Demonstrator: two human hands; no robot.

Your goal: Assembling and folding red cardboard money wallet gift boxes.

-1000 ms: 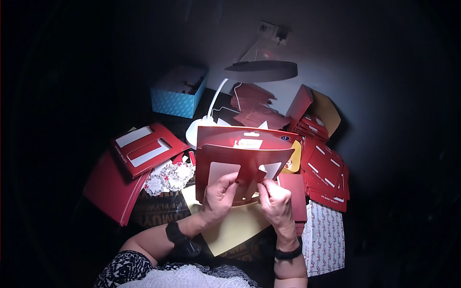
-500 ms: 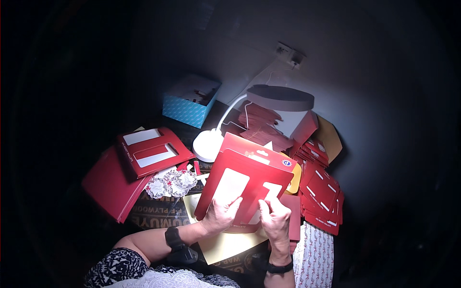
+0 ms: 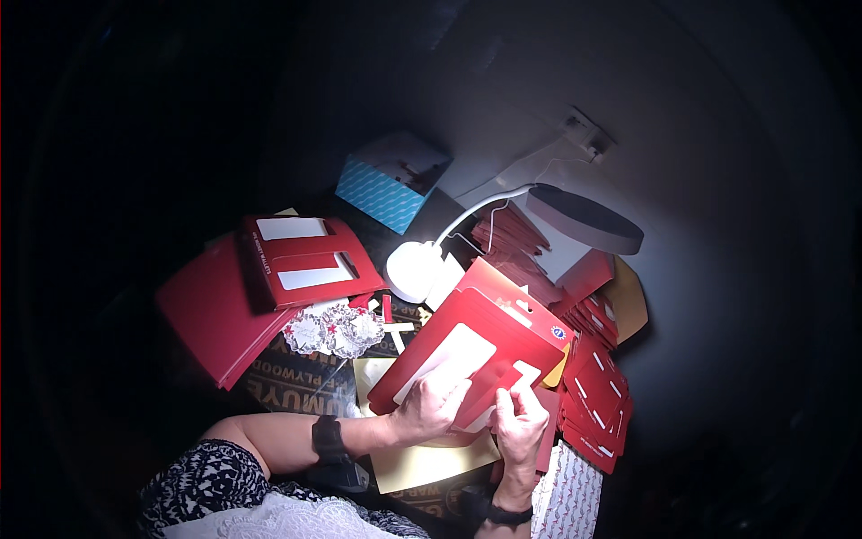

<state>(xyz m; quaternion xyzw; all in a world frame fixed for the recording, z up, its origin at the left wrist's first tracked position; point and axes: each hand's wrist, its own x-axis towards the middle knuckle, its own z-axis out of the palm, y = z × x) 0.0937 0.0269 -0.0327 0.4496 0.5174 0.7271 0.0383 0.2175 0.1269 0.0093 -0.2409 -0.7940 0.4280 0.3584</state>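
Observation:
A red cardboard folder-style package (image 3: 476,314) with white windows and a hang hole at its top stands tilted in front of me. My left hand (image 3: 431,409) is closed on its lower left part, the thumb lying over the large white window. At the lower right, my right hand (image 3: 519,422) pinches with thumb and forefinger by the smaller window (image 3: 525,373). Whether those fingertips hold the window's edge or something thin inside is hard to make out. Beneath the package lies a pale yellow sheet (image 3: 431,465).
A lit white desk lamp (image 3: 411,272) stands behind the package. To the left are red folders (image 3: 220,328) and a stack of finished-looking red packages (image 3: 314,235) beside lacy white cutouts (image 3: 337,332). Red cards (image 3: 594,386), patterned paper (image 3: 567,494) and a blue box (image 3: 386,193) lie around.
The view has turned, so the lamp and blue box appear farther right. The red package looks more tilted clockwise. Both hands keep nearly the same hold on it.

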